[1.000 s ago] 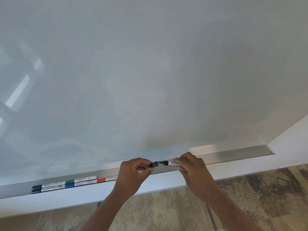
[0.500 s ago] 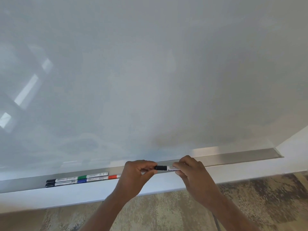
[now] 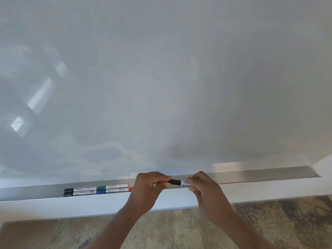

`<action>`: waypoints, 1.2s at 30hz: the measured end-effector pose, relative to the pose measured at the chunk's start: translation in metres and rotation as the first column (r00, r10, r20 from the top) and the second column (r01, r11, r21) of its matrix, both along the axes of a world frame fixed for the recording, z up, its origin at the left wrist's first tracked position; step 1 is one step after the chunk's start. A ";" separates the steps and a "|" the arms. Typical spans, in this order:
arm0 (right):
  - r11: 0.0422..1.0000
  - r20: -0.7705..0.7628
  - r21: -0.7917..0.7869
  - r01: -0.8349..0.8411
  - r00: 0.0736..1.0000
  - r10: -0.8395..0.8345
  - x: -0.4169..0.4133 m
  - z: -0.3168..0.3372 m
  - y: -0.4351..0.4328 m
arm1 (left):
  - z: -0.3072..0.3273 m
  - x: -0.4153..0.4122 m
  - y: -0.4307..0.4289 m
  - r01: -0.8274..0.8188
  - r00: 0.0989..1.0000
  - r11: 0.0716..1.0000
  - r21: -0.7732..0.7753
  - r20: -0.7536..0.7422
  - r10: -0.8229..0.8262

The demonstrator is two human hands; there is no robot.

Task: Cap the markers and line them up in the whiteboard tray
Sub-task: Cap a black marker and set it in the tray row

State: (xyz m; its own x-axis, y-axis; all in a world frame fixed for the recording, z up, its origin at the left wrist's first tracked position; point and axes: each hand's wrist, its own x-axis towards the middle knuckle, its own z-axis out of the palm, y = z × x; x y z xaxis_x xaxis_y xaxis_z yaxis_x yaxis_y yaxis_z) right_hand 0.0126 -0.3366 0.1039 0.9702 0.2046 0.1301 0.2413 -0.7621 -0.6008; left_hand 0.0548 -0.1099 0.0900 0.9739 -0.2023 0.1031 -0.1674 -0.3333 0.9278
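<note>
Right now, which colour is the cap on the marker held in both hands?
Black. The cap shows best in the head view, between the two hands.

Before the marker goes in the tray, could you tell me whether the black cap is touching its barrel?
Touching: the head view shows the black cap seated against the marker barrel, no gap between them.

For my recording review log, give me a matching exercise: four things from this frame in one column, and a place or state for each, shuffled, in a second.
Things:
1. black cap
2. green-capped marker
3. blue-capped marker
4. whiteboard tray

States:
A. lying in the front row
B. pinched by the left hand, seated on the marker that the right hand grips
C. bare metal at its right end
D. lying in the back row, nearer the board

Pairs: 1-B, 2-D, 3-A, 4-C
</note>
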 end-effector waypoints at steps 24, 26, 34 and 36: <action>0.926 -0.184 -0.336 -0.171 0.976 0.113 0.092 -0.073 0.125 | -0.074 0.053 0.107 -0.025 0.998 0.748 0.664 0.055 -0.015; 0.925 -0.210 -0.336 -0.179 0.971 0.112 0.093 -0.084 0.129 | -0.084 0.053 0.107 -0.004 0.994 0.686 0.728 0.077 -0.076; 0.916 -0.201 -0.377 -0.138 0.977 0.064 0.091 -0.104 0.139 | -0.110 0.050 0.103 -0.011 0.995 0.511 0.860 0.058 -0.075; 0.914 -0.205 -0.380 -0.142 0.977 0.066 0.094 -0.106 0.142 | -0.116 0.050 0.103 -0.016 0.997 0.470 0.882 0.052 -0.063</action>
